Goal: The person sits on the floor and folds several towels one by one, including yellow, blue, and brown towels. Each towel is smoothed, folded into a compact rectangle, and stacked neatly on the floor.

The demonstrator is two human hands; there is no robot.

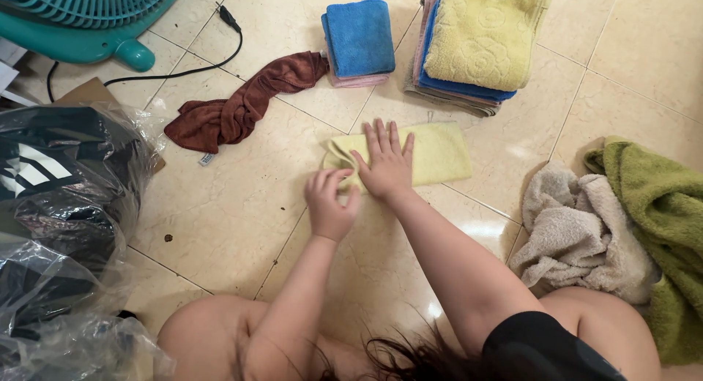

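Observation:
A small pale yellow cloth [439, 154] lies folded on the tiled floor in front of me. My right hand [387, 165] rests flat on its left half, fingers spread, palm down. Just below and to the left, my left hand [331, 205] is curled with its fingertips pinching the cloth's near left corner. The corner is bunched up under those fingers.
Behind the cloth are a folded blue cloth on a pink one [359, 35] and a taller stack topped by a yellow towel [480, 33]. A crumpled maroon cloth [234, 110] lies left. Beige [578, 234] and green [659, 220] towels heap right. A teal fan [88, 22], its cable [183, 70] and plastic-wrapped bags [58, 205] are left.

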